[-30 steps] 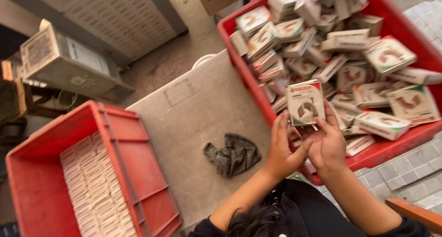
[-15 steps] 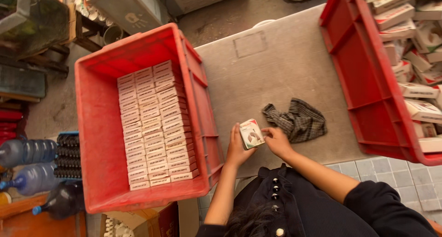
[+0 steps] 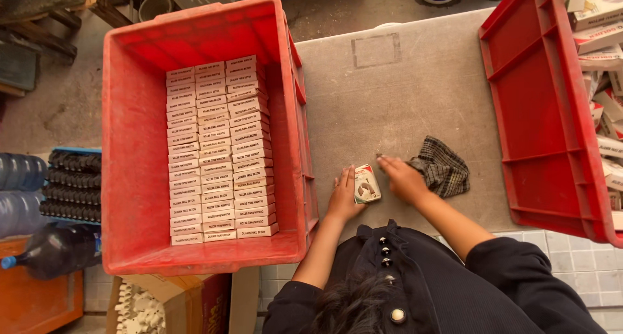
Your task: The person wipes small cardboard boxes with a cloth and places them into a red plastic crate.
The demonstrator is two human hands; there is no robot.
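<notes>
Head view, looking straight down over my dark sleeves. My left hand (image 3: 344, 196) lies on the grey table (image 3: 389, 100) with its fingers curled round the left edge of a small white box (image 3: 367, 183) printed in red and green; the box rests flat on the table, just right of the left crate's wall. My right hand (image 3: 403, 177) is next to the box's right side, palm down, fingers loosely spread and closed on nothing; whether its fingertips touch the box I cannot tell. A crumpled checked cloth (image 3: 444, 170) lies just beyond the right hand, touching it or nearly so.

Left red crate (image 3: 130, 146): three tidy columns of matching boxes (image 3: 217, 149) stacked on edge, filling the middle of its floor. Right red crate (image 3: 538, 113): only its near wall and part of the inside show, with loose white boxes (image 3: 600, 42) heaped at the far right edge. Dark plastic bottles (image 3: 45, 250) lie on the floor at far left.
</notes>
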